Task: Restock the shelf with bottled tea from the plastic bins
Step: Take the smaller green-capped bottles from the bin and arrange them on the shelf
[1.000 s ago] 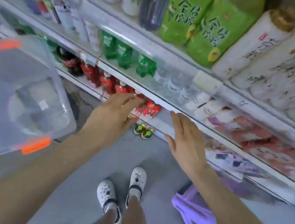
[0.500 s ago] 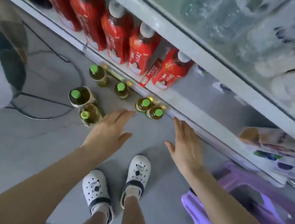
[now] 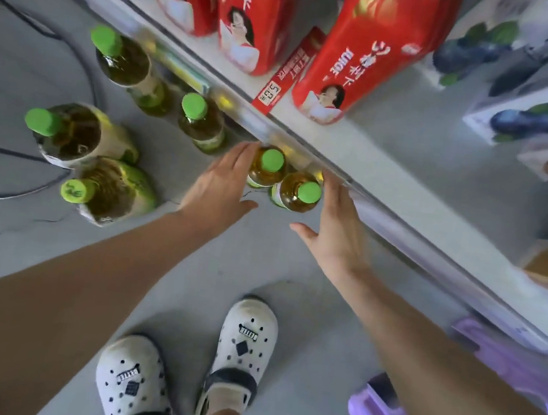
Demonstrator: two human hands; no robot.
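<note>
- Two green-capped tea bottles (image 3: 282,182) are being flanked on the grey floor, just in front of the bottom shelf edge (image 3: 307,149).
- The left hand (image 3: 223,184), fingers straight and holding nothing, is being brought against the bottle nearer the shelf edge; firm contact cannot be confirmed.
- The right hand (image 3: 335,228), also spread and empty, is being held just beside the other bottle.
- Compared with half a second ago, both hands are being lowered much closer to the pair, so a pickup is judged imminent.
- Four more tea bottles (image 3: 101,138) are standing left of the pair, further along the shelf edge.
- Red juice bottles (image 3: 354,51) are being displayed above the edge.
</note>
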